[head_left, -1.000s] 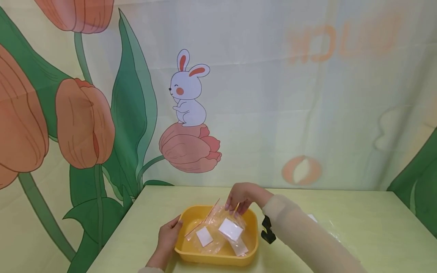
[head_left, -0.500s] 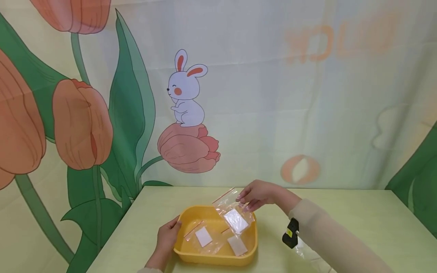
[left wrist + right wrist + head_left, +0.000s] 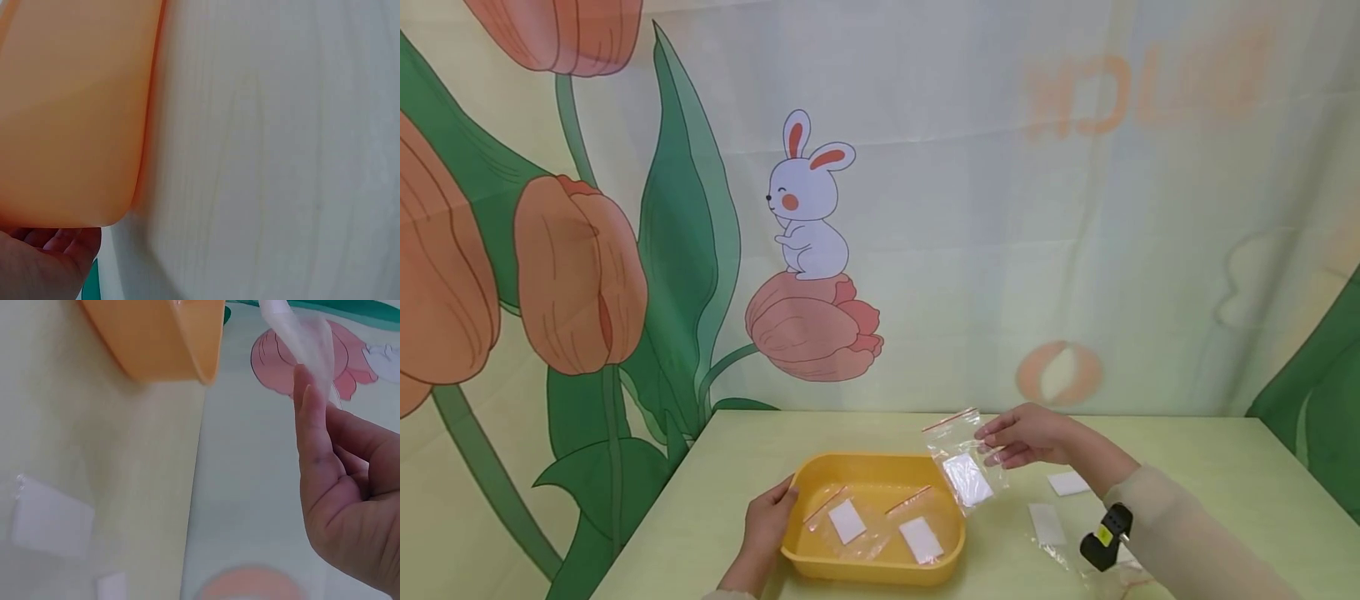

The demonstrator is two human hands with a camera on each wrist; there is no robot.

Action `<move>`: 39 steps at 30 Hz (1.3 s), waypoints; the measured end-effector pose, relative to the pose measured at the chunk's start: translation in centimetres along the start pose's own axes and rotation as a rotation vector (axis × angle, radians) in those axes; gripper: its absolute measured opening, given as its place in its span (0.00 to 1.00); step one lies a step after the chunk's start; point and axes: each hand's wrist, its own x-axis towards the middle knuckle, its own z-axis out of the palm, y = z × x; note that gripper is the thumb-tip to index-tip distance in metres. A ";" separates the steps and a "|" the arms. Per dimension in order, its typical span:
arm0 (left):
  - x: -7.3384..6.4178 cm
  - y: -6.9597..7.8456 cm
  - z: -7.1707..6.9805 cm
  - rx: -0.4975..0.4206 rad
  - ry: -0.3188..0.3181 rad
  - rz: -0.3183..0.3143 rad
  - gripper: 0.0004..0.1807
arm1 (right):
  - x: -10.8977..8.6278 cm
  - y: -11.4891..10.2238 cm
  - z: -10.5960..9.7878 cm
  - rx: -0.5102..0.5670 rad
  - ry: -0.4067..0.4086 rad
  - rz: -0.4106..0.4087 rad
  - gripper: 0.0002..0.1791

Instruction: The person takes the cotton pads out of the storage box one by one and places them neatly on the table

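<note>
My right hand (image 3: 1028,435) pinches the side of a clear zip-lock bag (image 3: 937,434) with a red seal strip and a flat white rectangle inside. The bag hangs above the right rim of a yellow plastic bin (image 3: 874,572); the right wrist view shows the thumb and fingertips meeting on its film (image 3: 306,340). At the bin's left end my left hand (image 3: 765,523) grips the rim, its thumb on top and fingers against the outer wall (image 3: 75,156). Inside the bin lie two similar bags, with white rectangles at left (image 3: 847,522) and right (image 3: 921,540).
Right of the bin, several bagged white rectangles lie on the pale table (image 3: 737,450), among them a far one (image 3: 1067,482) and a nearer one (image 3: 1047,525). My right forearm, with a black wrist device (image 3: 1107,537), partly covers others. A printed curtain (image 3: 940,250) hangs behind the table.
My right hand has lifted a zip-lock bag up from the bin and carried it right, to the bin's right rim. The left hand keeps its hold at the left end.
</note>
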 end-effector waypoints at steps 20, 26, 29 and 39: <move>0.0 0.0 0.1 -0.005 -0.006 0.020 0.24 | -5.6 7.4 -6.0 0.192 0.027 -0.052 0.19; 0.1 -0.1 0.1 -0.008 -0.001 0.007 0.23 | -6.7 9.9 -7.1 0.251 0.012 -0.056 0.13; 0.1 0.0 0.1 -0.004 -0.001 -0.004 0.23 | -7.2 11.2 -7.4 0.272 0.015 -0.054 0.12; 0.0 0.0 0.1 -0.007 0.010 -0.013 0.24 | -8.5 14.5 -7.7 0.246 0.077 0.012 0.16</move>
